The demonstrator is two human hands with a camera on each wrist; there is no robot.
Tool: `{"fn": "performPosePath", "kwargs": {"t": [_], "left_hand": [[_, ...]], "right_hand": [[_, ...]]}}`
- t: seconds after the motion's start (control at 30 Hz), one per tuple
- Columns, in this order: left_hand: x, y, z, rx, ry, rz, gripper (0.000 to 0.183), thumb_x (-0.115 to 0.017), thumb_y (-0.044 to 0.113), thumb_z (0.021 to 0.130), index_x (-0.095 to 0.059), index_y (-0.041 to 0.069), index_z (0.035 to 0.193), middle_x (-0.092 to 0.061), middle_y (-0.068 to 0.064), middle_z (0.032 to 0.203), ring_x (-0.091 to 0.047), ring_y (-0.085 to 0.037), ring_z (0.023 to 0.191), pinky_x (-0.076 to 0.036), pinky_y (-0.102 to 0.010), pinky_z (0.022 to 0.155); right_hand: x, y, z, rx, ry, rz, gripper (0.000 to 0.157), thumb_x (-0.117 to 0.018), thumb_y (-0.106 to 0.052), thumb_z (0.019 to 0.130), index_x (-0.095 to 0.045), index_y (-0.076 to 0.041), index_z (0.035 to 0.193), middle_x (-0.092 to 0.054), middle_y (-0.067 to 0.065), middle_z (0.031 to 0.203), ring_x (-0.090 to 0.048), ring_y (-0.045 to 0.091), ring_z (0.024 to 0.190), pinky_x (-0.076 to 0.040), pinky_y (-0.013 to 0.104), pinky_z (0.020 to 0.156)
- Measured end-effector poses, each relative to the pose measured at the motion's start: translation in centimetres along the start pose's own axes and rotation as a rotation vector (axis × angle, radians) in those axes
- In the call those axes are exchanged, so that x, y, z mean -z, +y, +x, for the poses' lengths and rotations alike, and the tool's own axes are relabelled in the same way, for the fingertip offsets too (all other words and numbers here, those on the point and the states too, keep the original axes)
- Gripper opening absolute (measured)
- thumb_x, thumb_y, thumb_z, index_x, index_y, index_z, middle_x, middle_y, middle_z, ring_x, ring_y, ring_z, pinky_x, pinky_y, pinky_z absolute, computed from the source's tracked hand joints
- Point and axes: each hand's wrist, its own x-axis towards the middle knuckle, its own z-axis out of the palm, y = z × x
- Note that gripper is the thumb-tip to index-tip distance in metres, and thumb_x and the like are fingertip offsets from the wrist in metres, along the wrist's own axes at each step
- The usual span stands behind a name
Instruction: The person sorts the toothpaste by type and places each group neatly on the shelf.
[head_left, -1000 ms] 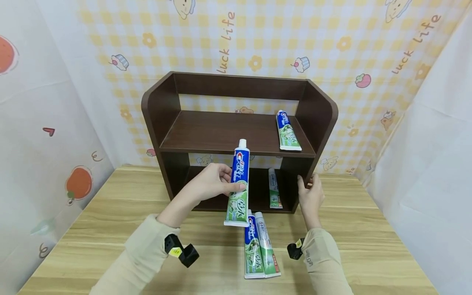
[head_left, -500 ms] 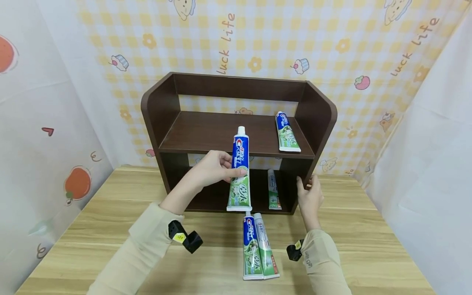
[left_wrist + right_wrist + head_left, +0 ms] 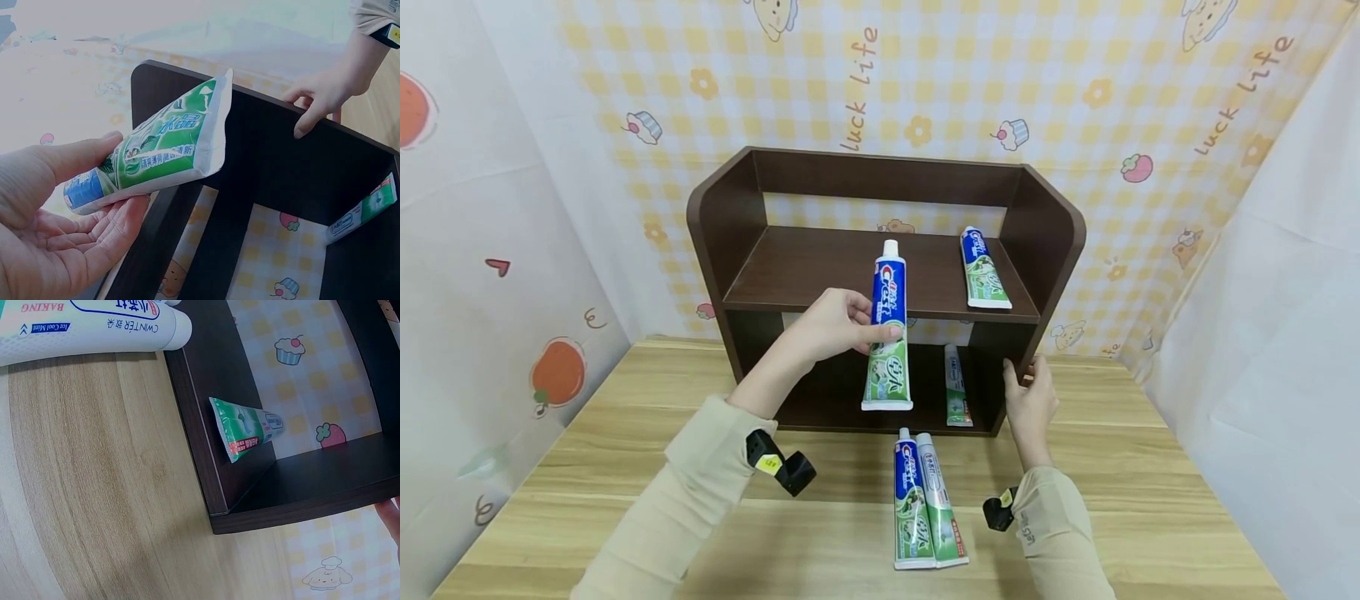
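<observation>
My left hand (image 3: pixel 835 323) pinches a blue-and-green Crest toothpaste tube (image 3: pixel 887 379), thumb across its front. The tube is cap up in front of the dark brown two-tier shelf (image 3: pixel 827 260), apart from the boards. In the left wrist view the tube's flat crimped end (image 3: pixel 219 125) points away from the palm. My right hand (image 3: pixel 1031 408) grips the shelf's right side panel low down, thumb on the near side and fingers around the edge. Another Crest toothpaste tube (image 3: pixel 985 268) lies at the right of the upper tier. A green-and-white toothpaste tube (image 3: pixel 957 387) lies on the lower tier's right side.
On the wooden table (image 3: pixel 820 542), a Crest tube (image 3: pixel 913 508) and a green-and-white tube (image 3: pixel 943 508) lie side by side before the shelf. A checked cloth backdrop (image 3: pixel 917 75) hangs behind, with white cloth (image 3: pixel 1262 350) at the sides.
My left hand has raised the toothpaste tube from in front of the lower tier to partly before the upper tier. My right hand stays on the side panel.
</observation>
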Motion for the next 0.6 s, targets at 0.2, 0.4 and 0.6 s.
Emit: {"fn": "performPosePath", "kwargs": {"t": [0.2, 0.4, 0.6], "left_hand": [[0.5, 0.8, 0.8, 0.024, 0.014, -0.016, 0.05, -0.07, 0.028, 0.08, -0.052, -0.003, 0.115, -0.062, -0.016, 0.101, -0.065, -0.022, 0.082, -0.056, -0.031, 0.074], [1.4, 1.6, 1.6, 0.023, 0.03, -0.001, 0.052, -0.07, 0.029, 0.08, -0.051, -0.003, 0.116, -0.063, -0.016, 0.101, -0.066, -0.023, 0.082, -0.056, -0.029, 0.071], [2.1, 2.0, 2.1, 0.011, 0.055, 0.008, 0.053, -0.07, 0.03, 0.08, -0.051, -0.004, 0.116, -0.064, -0.016, 0.1, -0.067, -0.024, 0.081, -0.056, -0.028, 0.069]], "right_hand": [[0.0, 0.0, 0.0, 0.01, 0.005, 0.001, 0.024, -0.062, -0.024, 0.085, -0.052, -0.003, 0.088, -0.062, 0.02, 0.093, -0.064, 0.037, 0.08, -0.042, 0.05, 0.078], [0.0, 0.1, 0.0, 0.01, 0.008, 0.002, 0.024, -0.062, -0.024, 0.085, -0.052, -0.003, 0.089, -0.062, 0.019, 0.092, -0.064, 0.037, 0.079, -0.042, 0.05, 0.077], [0.0, 0.1, 0.0, 0.001, 0.0, -0.003, 0.024, -0.061, -0.024, 0.086, -0.052, -0.003, 0.09, -0.062, 0.019, 0.093, -0.064, 0.037, 0.079, -0.042, 0.049, 0.077]]}}
